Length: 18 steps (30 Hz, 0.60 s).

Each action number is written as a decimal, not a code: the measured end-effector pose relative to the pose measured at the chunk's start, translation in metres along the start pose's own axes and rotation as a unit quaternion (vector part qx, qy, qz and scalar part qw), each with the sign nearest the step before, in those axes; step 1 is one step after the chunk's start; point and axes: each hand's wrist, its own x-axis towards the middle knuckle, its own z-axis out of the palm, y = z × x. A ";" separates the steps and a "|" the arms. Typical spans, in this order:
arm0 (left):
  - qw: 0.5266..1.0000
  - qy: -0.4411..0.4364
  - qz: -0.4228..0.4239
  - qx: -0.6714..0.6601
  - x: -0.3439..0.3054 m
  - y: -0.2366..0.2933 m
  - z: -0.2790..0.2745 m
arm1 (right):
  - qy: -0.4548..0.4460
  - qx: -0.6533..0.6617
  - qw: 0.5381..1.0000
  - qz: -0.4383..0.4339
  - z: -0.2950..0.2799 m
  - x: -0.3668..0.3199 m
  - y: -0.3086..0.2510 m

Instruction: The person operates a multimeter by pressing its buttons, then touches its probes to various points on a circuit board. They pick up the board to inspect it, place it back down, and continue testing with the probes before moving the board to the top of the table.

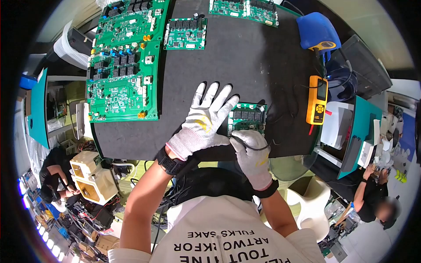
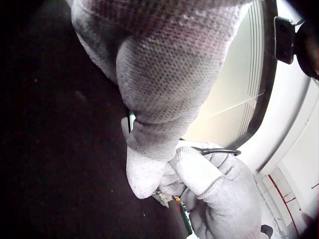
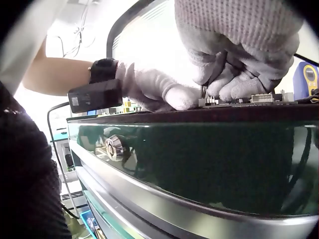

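Note:
Near the front edge of the dark mat lies a small green circuit board (image 1: 248, 115) with a row of black relays. My gloved right hand (image 1: 253, 151) bends over its near edge and pinches a slim black tool (image 2: 219, 151); I cannot tell its kind. In the right wrist view, the tool's thin dark end (image 3: 203, 92) points down beside a connector at the board's edge. My gloved left hand (image 1: 206, 120) is spread with straight fingers over the mat, left of the board. Its thumb reaches to the board's near left corner, close to the right fingertips.
Large green boards (image 1: 125, 83) fill the mat's left side. A smaller board (image 1: 185, 33) and a joined pair (image 1: 243, 9) lie at the back. On the right are a yellow handheld meter (image 1: 317, 100) and a blue device (image 1: 318, 30) with cables. Other people work on both sides.

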 end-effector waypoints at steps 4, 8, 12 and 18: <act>1.000 -0.002 -0.001 0.003 0.000 -0.001 0.001 | -0.002 -0.003 1.000 0.008 0.001 0.001 0.000; 1.000 0.000 0.000 0.001 0.000 0.000 0.000 | 0.004 0.009 1.000 0.013 0.002 0.000 0.002; 1.000 -0.001 0.000 -0.006 0.000 0.000 -0.001 | 0.013 0.033 0.999 0.019 0.002 0.000 0.002; 1.000 0.000 0.001 0.000 0.000 0.000 -0.001 | 0.012 0.032 0.999 0.014 0.001 0.001 0.002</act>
